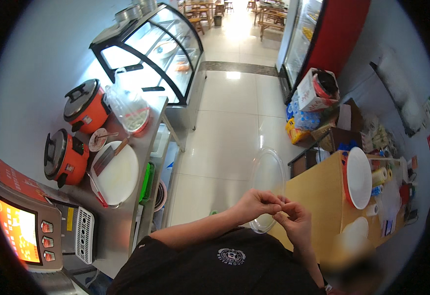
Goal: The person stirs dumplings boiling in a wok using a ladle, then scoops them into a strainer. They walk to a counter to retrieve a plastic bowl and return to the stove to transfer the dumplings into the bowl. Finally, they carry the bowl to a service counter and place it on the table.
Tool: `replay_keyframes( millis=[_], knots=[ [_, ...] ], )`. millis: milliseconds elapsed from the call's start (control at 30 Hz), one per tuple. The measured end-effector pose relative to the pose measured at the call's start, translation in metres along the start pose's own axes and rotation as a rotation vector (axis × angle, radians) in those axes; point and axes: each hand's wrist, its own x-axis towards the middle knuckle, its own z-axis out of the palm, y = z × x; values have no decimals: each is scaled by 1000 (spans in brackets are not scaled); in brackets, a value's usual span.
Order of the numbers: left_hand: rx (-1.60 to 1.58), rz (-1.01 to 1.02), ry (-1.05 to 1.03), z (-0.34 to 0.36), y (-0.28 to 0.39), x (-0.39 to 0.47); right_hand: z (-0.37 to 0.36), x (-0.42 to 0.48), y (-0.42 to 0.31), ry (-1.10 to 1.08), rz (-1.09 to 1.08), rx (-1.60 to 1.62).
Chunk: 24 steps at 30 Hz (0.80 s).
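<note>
A clear plastic oval-looking lid [267, 173] hangs in front of my body above the tiled floor, seen at a slant. My left hand [258, 204] crosses in front of the lid and pinches at its right-hand rim. From the right, my right hand [295, 220] meets it there, thumb and fingertips closed at the same rim. The fingertips of both hands touch or nearly touch, and they hide that part of the edge. Whether one lid or several stuck together are held, I cannot tell.
On my left, a steel counter [116, 225] holds two orange rice cookers [86, 120], a round white cutting board [126, 177] with a cleaver [104, 161], and a bagged bowl [135, 120]. A wooden table [311, 195] stands close on my right, with a white round lid or plate [359, 179].
</note>
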Motion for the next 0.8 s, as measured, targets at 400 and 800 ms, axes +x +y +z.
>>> replay_keyframes(
  millis=[400,800],
  knots=[
    [23,-12,83,-85,31,-15,70,65,5,-80,103,-12],
    [32,10,138,-90,38,-35,85,65,10,-118,159,4]
  ],
)
